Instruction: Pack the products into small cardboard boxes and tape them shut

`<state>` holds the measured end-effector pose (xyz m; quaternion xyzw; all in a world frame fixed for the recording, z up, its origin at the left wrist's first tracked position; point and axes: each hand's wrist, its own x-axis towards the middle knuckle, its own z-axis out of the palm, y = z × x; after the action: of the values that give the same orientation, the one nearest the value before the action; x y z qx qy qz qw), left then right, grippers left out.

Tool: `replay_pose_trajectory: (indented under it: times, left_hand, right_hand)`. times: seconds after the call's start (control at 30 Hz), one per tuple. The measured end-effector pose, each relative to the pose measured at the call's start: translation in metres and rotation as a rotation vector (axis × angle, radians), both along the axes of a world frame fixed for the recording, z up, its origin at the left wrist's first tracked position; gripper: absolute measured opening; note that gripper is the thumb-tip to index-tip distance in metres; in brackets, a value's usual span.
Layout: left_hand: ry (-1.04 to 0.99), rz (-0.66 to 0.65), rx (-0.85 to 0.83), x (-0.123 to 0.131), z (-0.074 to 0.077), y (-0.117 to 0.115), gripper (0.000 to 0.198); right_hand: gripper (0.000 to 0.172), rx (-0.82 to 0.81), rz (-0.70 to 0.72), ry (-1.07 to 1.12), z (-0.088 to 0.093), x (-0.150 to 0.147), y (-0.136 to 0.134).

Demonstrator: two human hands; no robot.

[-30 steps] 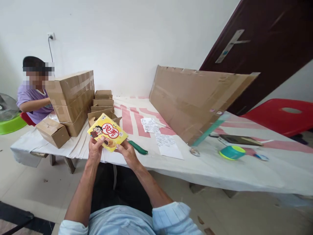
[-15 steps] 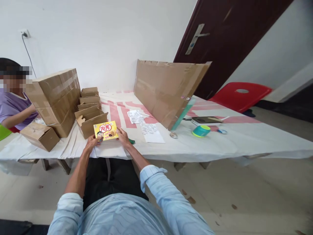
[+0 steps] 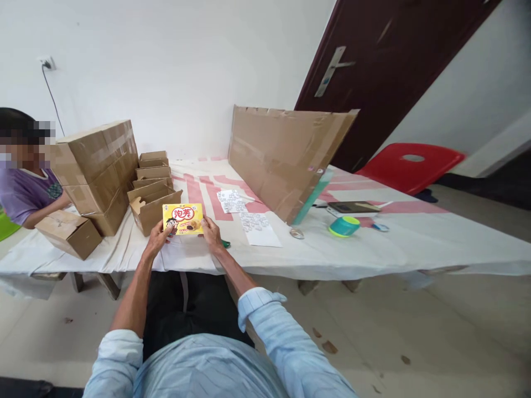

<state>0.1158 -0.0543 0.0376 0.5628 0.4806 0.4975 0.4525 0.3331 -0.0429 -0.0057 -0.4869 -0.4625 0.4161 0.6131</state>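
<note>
Between my two hands is a yellow snack box [image 3: 188,220] with red lettering and a cartoon face, its printed front turned toward me. My left hand [image 3: 157,239] grips its lower left corner, thumb on the front. At the right edge, my right hand [image 3: 212,233] pinches the box. Just behind and left of it stands an open cardboard carton [image 3: 150,213], its flaps up; what is inside cannot be made out. A small green object [image 3: 225,244] lies by my right wrist, partly hidden.
Closed cartons [image 3: 99,166] are stacked at the left, with a smaller carton [image 3: 70,235] in front. A large cardboard panel [image 3: 286,155] stands on the table. Printed sheets [image 3: 259,229], a teal tape roll [image 3: 344,225] and a phone [image 3: 354,207] lie rightward. A person [image 3: 27,188] sits at far left.
The snack box has been levelled and shifted slightly right in the view, still in both hands. The whole view has dropped slightly. The person's arm at far left has lowered a little.
</note>
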Motion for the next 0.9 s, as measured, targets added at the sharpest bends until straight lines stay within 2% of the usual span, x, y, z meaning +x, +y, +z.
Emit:
replay_pose_trajectory:
  times: [0.17, 0.33, 0.53, 0.67, 0.8, 0.9]
  left_hand:
    - [-0.04, -0.029, 0.158, 0.003, 0.04, -0.005, 0.073]
    - [-0.06, -0.028, 0.243, 0.005, 0.064, -0.013, 0.074]
    - [-0.113, -0.001, 0.306, 0.006, 0.085, -0.016, 0.061]
    - [-0.139, 0.019, 0.319, 0.006, 0.096, -0.016, 0.064]
    - [-0.136, 0.014, 0.339, 0.005, 0.099, -0.016, 0.065]
    - [-0.143, 0.01, 0.348, 0.005, 0.095, -0.015, 0.066]
  right_hand:
    - [0.08, 0.178, -0.005, 0.037, 0.04, 0.006, -0.001]
    - [0.074, 0.338, -0.041, 0.005, 0.072, 0.006, -0.008]
    - [0.071, 0.401, -0.067, 0.022, 0.096, 0.005, -0.016]
    - [0.068, 0.449, -0.078, -0.009, 0.112, 0.006, -0.023]
    - [0.065, 0.483, -0.064, -0.017, 0.121, 0.008, -0.03]
    - [0.066, 0.481, -0.064, -0.008, 0.119, 0.008, -0.029]
